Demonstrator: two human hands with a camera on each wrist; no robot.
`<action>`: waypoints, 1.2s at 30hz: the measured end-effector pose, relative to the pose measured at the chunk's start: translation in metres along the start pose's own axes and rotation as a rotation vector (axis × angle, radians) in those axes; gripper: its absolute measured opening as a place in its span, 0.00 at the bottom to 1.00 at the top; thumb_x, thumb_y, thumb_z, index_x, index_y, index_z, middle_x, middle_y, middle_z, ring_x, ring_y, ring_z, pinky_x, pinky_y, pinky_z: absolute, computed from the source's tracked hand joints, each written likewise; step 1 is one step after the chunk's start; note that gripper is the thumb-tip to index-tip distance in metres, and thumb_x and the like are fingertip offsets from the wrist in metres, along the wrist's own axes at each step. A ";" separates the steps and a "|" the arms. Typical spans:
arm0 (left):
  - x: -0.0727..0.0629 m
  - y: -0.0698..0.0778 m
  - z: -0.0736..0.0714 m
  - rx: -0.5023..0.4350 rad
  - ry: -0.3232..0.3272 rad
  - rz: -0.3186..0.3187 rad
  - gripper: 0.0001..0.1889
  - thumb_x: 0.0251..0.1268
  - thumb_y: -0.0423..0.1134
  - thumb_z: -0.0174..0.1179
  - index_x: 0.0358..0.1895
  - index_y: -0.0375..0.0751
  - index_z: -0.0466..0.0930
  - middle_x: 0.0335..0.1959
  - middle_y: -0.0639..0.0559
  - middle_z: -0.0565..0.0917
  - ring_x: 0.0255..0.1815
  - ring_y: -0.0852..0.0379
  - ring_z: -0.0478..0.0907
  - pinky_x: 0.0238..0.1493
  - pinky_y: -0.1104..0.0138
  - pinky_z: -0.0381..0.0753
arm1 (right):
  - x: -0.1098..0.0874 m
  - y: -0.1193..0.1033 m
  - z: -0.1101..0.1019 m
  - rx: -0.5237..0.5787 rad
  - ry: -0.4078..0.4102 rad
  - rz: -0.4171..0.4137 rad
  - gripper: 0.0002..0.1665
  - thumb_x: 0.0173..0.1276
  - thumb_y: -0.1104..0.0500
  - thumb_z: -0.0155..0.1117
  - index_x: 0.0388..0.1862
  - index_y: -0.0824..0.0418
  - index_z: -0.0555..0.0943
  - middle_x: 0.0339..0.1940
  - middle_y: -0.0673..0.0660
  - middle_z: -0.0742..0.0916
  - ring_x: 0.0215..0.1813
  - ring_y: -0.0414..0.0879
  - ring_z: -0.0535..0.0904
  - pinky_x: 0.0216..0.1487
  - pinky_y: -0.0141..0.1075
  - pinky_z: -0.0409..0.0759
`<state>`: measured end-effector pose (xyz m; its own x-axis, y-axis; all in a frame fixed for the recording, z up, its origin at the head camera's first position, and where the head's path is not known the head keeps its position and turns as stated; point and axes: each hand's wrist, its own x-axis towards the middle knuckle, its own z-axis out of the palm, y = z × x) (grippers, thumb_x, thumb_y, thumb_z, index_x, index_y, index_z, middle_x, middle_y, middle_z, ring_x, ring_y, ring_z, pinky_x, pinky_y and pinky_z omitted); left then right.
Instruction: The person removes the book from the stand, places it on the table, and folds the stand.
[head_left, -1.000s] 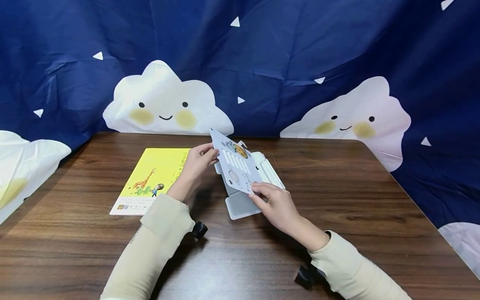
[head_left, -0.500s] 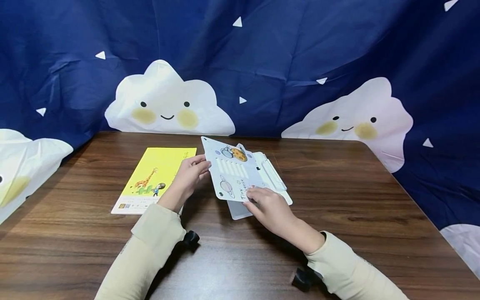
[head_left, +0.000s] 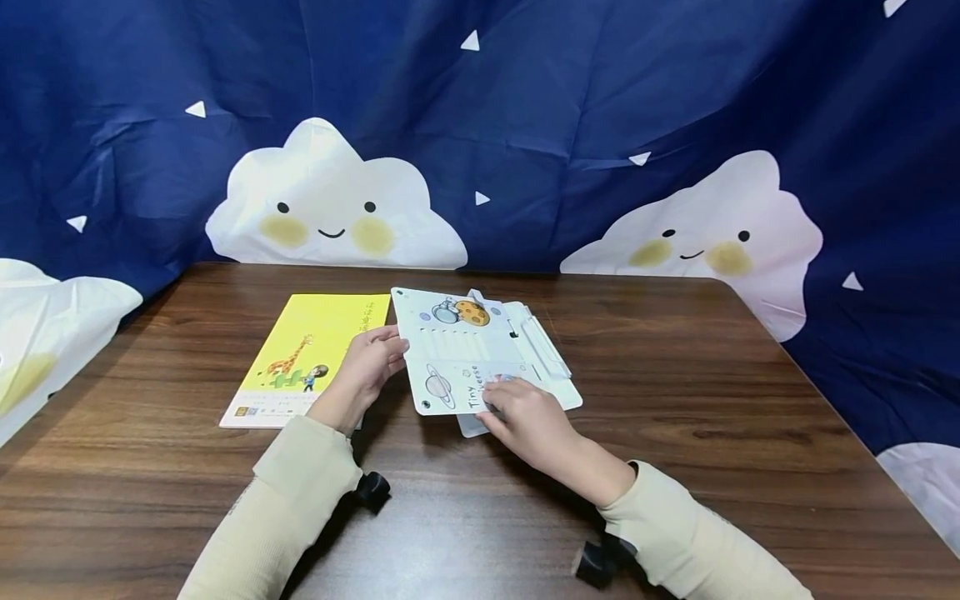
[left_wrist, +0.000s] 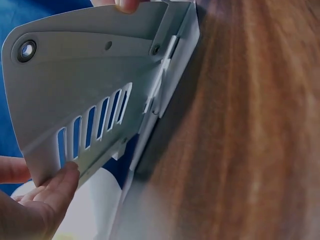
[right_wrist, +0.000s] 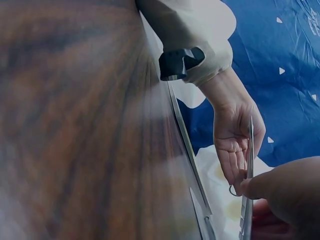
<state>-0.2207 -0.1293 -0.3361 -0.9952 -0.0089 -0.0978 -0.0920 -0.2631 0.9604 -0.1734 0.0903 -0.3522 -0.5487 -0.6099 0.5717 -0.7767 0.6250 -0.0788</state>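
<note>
A white folding book stand (head_left: 450, 343) lies mid-table, its panel printed with an astronaut, an orange moon, a ringed planet and "Tiny" lettering. The panel is raised over its base, tilted, with a row of slots through its middle. My left hand (head_left: 365, 367) pinches the panel's left edge, thumb on top. At the near edge my right hand (head_left: 536, 423) grips it between thumb and fingers. The left wrist view shows the grey underside (left_wrist: 75, 85) and the slots, with left fingertips (left_wrist: 67, 175) against it. A white ledge (head_left: 546, 346) sits at the stand's right side.
A yellow book (head_left: 300, 333) with a giraffe on its cover lies left of the stand, partly behind the left hand. The brown wooden table (head_left: 705, 400) extends to the right. A blue curtain (head_left: 525, 108) with white clouds hangs behind.
The panel has swung down to the left, from steeply tilted to nearly flat, its printed face now turned up. My left hand moved down and left with it; the right hand shifted slightly left.
</note>
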 end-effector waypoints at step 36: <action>0.006 -0.018 -0.015 0.199 0.096 -0.184 0.15 0.48 0.18 0.46 0.43 0.20 0.66 0.29 0.44 0.75 0.26 0.59 0.74 0.43 0.62 0.73 | -0.006 0.003 0.009 0.008 -0.150 -0.069 0.10 0.51 0.61 0.64 0.33 0.65 0.79 0.39 0.57 0.80 0.48 0.54 0.73 0.51 0.44 0.68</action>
<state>-0.2248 -0.1392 -0.3581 -0.9542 -0.0728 -0.2903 -0.2851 -0.0739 0.9556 -0.1754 0.0915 -0.3629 -0.5332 -0.7179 0.4476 -0.8165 0.5751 -0.0502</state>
